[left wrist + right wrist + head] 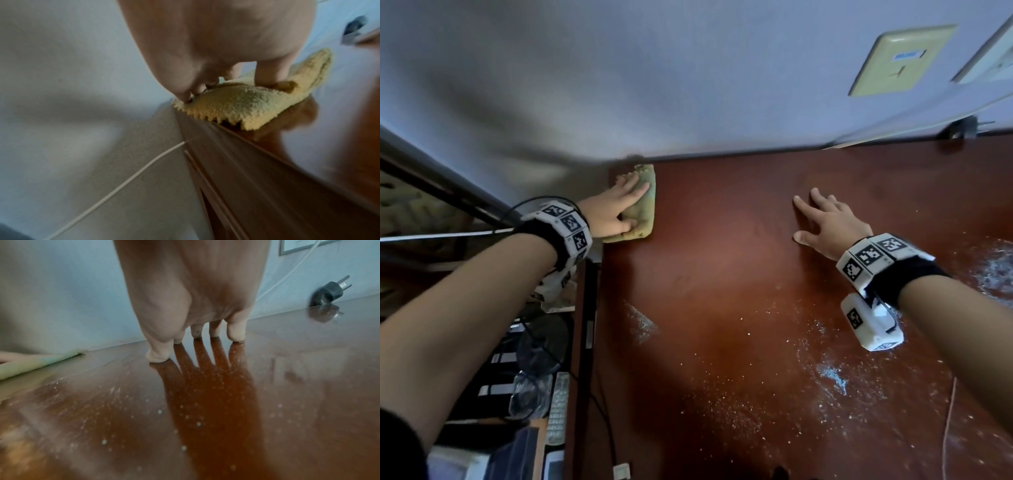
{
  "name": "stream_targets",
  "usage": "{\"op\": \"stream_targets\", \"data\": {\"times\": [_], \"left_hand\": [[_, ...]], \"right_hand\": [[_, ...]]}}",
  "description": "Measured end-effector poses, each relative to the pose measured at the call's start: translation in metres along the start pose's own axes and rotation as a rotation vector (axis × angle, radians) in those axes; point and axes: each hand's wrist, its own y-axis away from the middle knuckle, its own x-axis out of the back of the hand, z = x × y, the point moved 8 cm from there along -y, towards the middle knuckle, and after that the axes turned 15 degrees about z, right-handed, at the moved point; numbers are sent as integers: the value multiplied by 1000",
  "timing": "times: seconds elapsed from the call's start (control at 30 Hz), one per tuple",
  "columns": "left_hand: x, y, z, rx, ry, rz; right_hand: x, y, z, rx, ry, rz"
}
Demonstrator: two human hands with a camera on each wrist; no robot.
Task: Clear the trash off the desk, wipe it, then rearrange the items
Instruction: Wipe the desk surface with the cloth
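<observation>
A folded yellow cloth (645, 202) (252, 105) lies at the far left corner of the reddish-brown desk (722, 267), against the wall. My left hand (619, 205) (216, 48) presses flat on it with straight fingers. My right hand (828, 222) (195, 305) rests on the bare desk top further right, fingers spread and fingertips (236, 335) touching the wood. White crumbs and powder (828, 373) (127, 402) are scattered over the near and right parts of the desk. In the right wrist view the cloth (37, 363) shows at the left edge.
A black plug (962, 128) (329, 293) lies at the desk's back edge on the right, below a wall outlet plate (900, 60). A thin white cable (113, 191) hangs off the desk's left side. Clutter and a remote (558, 407) sit below on the left.
</observation>
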Motion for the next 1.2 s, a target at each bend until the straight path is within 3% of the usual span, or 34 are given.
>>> {"op": "stream_targets", "data": {"times": [0.33, 0.5, 0.57, 0.73, 0.9, 1.0, 1.2], "left_hand": [[-45, 85, 56, -117, 29, -104], [-52, 99, 72, -168, -29, -155], [-43, 93, 65, -142, -78, -157], [-14, 52, 27, 133, -58, -65], [6, -2, 21, 217, -36, 27], [12, -30, 33, 174, -79, 11], [14, -67, 104, -108, -165, -35]], "right_hand": [[1, 2, -1, 4, -19, 2], [2, 3, -1, 2, -25, 1], [2, 4, -2, 4, -24, -9], [4, 3, -3, 17, -17, 5], [4, 2, -3, 15, -15, 29], [4, 1, -3, 16, -15, 37], [1, 0, -2, 10, -13, 32]]}}
